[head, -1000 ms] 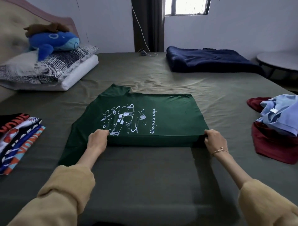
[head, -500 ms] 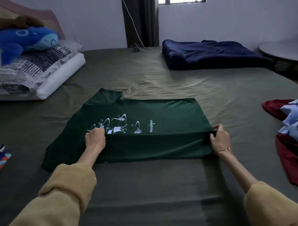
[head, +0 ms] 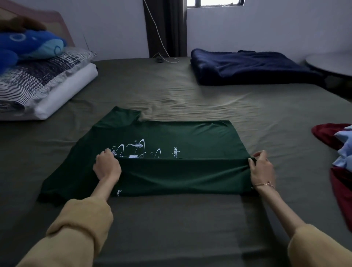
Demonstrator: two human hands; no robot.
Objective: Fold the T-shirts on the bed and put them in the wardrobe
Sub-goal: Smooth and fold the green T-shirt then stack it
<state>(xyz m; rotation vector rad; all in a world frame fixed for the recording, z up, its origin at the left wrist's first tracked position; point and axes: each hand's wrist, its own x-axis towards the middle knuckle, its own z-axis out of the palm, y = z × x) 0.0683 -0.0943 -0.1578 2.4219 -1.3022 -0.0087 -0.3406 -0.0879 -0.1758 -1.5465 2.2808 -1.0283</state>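
Crosswise before me on the bed (head: pixel 171 238), a green T-shirt (head: pixel 190 137) lies collar-left; my left hand (head: pixel 107 166) and right hand (head: pixel 261 168) pinch its folded-over near edge.

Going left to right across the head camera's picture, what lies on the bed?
Blue plush toy on stacked pillows → dark green printed T-shirt held by both hands → folded navy blanket → red and light-blue clothes pile.

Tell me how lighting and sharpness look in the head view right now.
Head view: dim, lit only by the bright window; the dark green printed T-shirt and both hands, left hand and right hand, stay legible; wide-angle bending at the edges; slight softness.
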